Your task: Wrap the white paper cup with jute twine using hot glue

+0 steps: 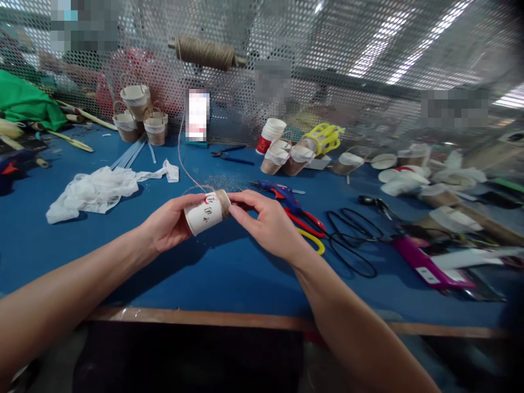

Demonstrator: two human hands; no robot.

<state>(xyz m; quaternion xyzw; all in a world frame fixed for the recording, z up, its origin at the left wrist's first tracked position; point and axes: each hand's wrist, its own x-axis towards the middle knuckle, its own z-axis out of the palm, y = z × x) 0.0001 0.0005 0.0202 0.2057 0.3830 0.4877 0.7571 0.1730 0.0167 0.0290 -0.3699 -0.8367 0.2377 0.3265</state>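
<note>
My left hand [170, 222] is wrapped round a white paper cup [203, 214] held on its side above the blue table [213, 273]. Brown twine is wound round the cup's narrow end [223, 202]. My right hand [266, 221] pinches that twine-covered end with thumb and fingers. A strand of twine [180, 147] runs from the cup up to a twine spool [204, 52] hanging on the perforated metal screen.
A blue glue gun [278, 192], red and yellow scissors [307, 226] and a black cable [352, 240] lie right of my hands. White crumpled plastic [98, 188] lies at left. Twine-wrapped cups [139, 112] and paper cups [282, 153] stand at the back; a purple tool [429, 267] sits at right.
</note>
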